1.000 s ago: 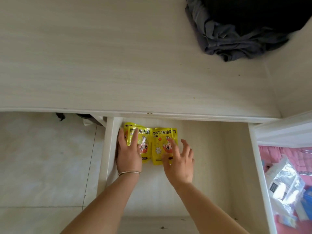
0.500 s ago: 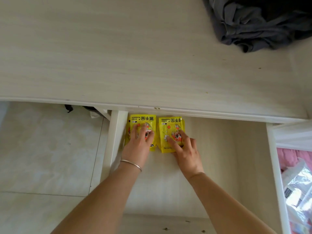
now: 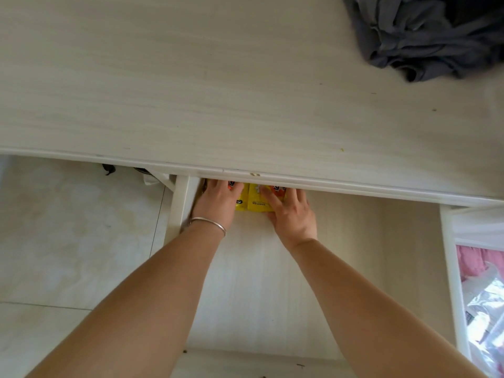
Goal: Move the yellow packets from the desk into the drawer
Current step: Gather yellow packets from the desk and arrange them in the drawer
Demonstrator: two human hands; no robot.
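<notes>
Lying flat on the yellow packets (image 3: 255,203) in the head view, both hands are reaching into the far left corner of the open drawer (image 3: 354,241). The left hand (image 3: 216,203) is resting palm down with its fingers spread over the left packet, fingertips sitting just under the front edge of the tabletop (image 3: 218,91); its grip is open and flat, not pinching anything. A thin silver bracelet (image 3: 208,223) is circling that wrist. The right hand (image 3: 290,211) is lying the same way on the right packet, fingers fanned out and pressing down, grip likewise open.

The packets are lying side by side on the drawer floor, touching each other, with their far ends hidden beneath the tabletop's overhang and by the fingers. Only their near yellow edges and a little orange print are showing between the two hands.

A crumpled dark grey cloth (image 3: 425,39) is sitting on the tabletop at the far right corner. To the left of the drawer, pale floor tiles (image 3: 68,241) are showing. At the right edge, a neighbouring compartment is holding pink fabric (image 3: 474,261) and a clear plastic bag (image 3: 485,317).
</notes>
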